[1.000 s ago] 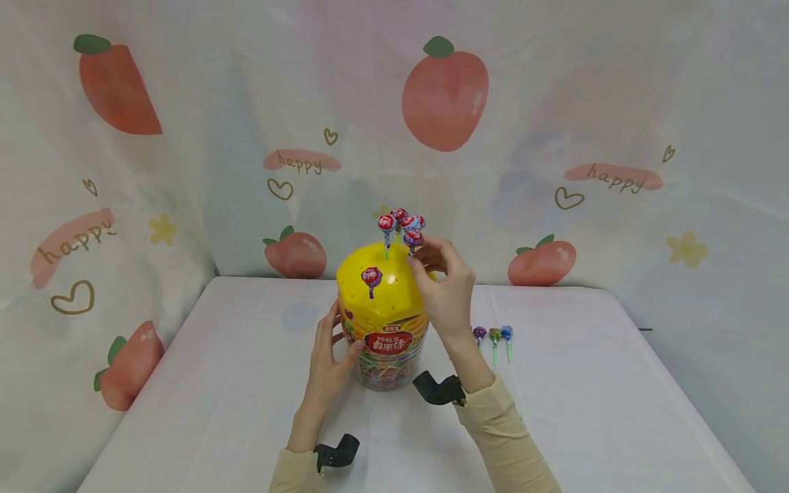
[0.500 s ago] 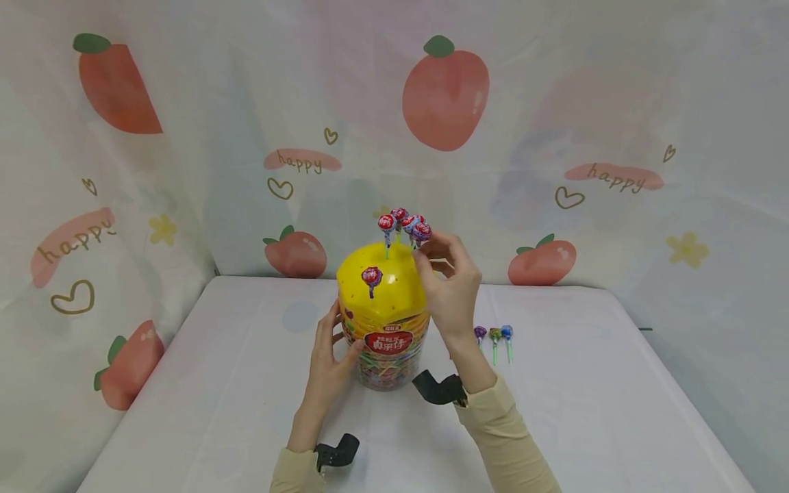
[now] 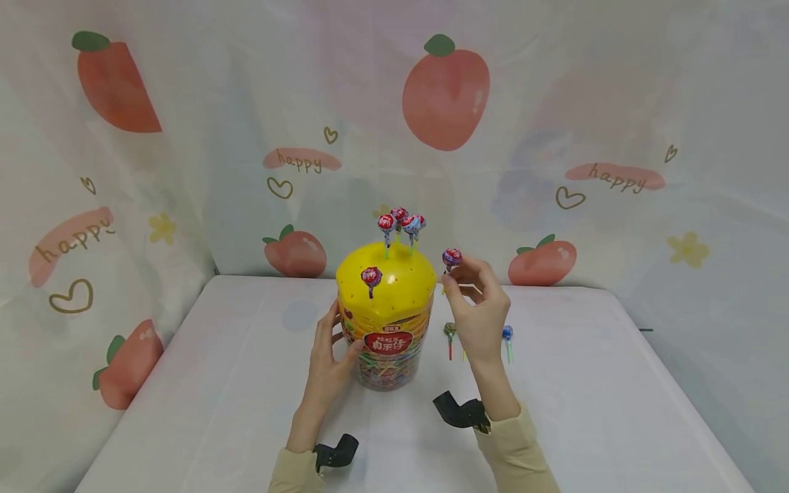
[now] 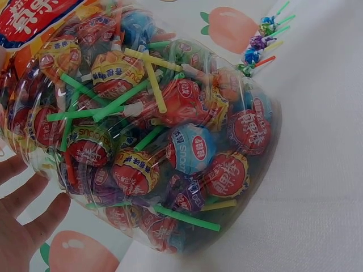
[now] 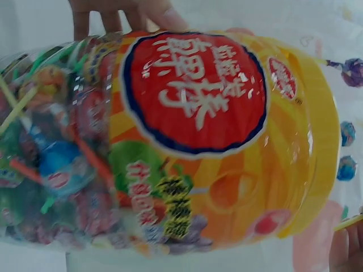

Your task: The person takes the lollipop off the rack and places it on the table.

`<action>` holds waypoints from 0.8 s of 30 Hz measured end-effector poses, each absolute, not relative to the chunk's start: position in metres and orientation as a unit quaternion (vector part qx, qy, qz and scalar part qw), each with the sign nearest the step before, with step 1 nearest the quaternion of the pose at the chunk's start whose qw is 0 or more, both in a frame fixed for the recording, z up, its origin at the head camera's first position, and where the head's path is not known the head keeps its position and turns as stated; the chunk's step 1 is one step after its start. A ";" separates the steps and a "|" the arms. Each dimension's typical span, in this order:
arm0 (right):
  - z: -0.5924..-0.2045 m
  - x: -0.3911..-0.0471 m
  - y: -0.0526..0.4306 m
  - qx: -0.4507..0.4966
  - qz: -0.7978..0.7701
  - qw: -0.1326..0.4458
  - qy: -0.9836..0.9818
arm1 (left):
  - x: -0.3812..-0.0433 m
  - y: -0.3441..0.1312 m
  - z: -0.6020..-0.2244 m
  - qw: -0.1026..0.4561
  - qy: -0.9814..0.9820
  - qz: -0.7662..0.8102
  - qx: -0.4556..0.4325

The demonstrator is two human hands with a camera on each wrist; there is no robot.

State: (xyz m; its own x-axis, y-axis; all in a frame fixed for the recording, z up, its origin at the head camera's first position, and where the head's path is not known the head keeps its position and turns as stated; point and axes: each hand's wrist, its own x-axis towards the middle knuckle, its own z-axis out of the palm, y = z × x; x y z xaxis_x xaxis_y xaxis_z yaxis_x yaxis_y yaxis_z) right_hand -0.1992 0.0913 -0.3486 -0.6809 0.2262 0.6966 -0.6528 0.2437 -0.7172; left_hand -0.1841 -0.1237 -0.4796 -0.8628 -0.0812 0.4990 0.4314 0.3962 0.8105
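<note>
A clear jar packed with wrapped lollipops stands upright on the table, topped by a yellow domed lid. My left hand holds its left side, thumb across the front, fingers further back; the left wrist view shows those fingers against the plastic. Several lollipops stand stick-down in the lid, and another, purple, shows on the lid's front. Just right of the lid, my right hand pinches a purple lollipop by its stick. Only fingertips of that hand appear in the right wrist view.
Right of the jar, a row of lollipops lies on the white table. A green one and a blue one show; the right hand covers the middle. A printed cloth backdrop stands behind.
My right hand has moved right and down, carrying the purple lollipop from among those on the lid out beside it. The left hand and jar have stayed put.
</note>
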 end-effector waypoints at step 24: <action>-0.397 -0.197 0.137 0.053 0.619 0.346 -0.703 | -0.185 -0.124 -0.483 0.236 -0.804 -0.535 -0.106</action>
